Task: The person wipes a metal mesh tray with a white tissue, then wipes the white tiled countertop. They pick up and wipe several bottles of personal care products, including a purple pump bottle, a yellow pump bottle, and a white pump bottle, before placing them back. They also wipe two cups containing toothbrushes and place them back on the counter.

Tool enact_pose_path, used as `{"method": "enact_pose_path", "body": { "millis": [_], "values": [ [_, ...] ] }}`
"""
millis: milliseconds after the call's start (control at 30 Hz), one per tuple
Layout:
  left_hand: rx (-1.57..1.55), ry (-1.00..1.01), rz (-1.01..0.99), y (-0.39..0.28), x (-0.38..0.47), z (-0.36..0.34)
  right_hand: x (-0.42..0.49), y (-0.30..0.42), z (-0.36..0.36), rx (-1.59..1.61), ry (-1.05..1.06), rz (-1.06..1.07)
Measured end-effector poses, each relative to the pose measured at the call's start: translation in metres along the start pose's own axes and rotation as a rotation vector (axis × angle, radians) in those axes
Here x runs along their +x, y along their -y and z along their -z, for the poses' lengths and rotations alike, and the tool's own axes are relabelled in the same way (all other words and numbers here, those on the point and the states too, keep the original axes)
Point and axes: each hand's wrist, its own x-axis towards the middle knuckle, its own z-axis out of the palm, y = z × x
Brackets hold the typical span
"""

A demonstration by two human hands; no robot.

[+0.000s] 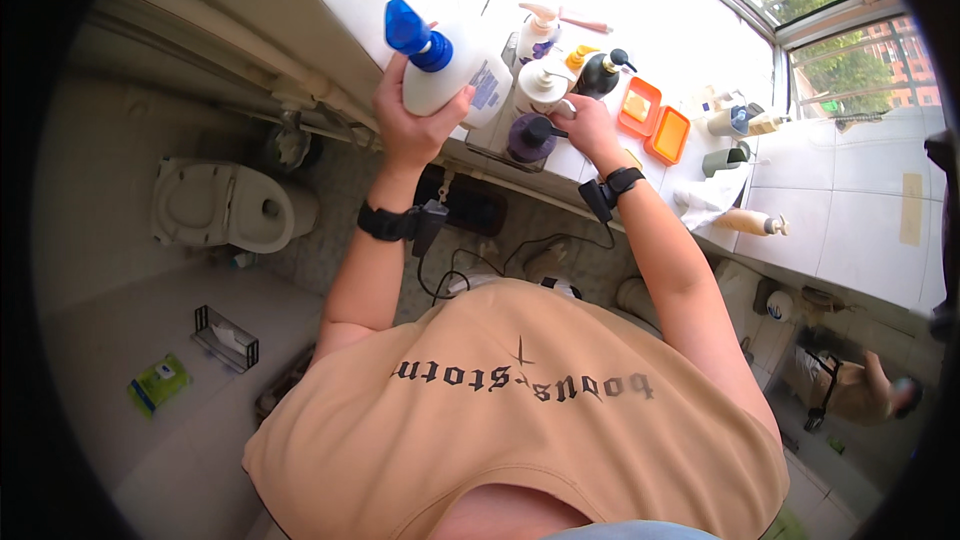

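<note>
My left hand is closed around a large white plastic bottle with a blue cap, which tilts over the tiled ledge. My right hand is at a cluster of pump bottles, its fingers by the white pump bottle and the black pump head of a purple bottle; whether it grips either one is hidden. Behind these stand a white pump bottle with a purple flower print, a yellow pump head and a black pump bottle. Some of the bottles stand in a clear tray.
An open orange soap box lies right of my right hand. Farther right are cups, a white cloth and a lying pump bottle. A toilet is at the left. Cables hang from both wristbands.
</note>
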Motion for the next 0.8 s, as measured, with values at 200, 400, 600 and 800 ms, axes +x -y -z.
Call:
{"method": "enact_pose_path", "body": {
  "millis": [200, 400, 600, 800],
  "values": [
    [0.049, 0.012, -0.076, -0.035, -0.007, 0.016, 0.015, 0.011, -0.016, 0.053, 0.020, 0.088],
    [0.038, 0.007, 0.004, -0.048, -0.016, 0.024, 0.023, 0.013, -0.013, -0.042, 0.092, 0.191],
    [-0.052, 0.060, -0.113, -0.076, -0.009, 0.008, -0.002, 0.018, 0.039, 0.111, 0.049, 0.132],
    [-0.162, 0.490, -0.152, -0.098, 0.026, -0.015, -0.064, 0.079, 0.151, 0.497, -0.017, 0.265]
  ]
}}
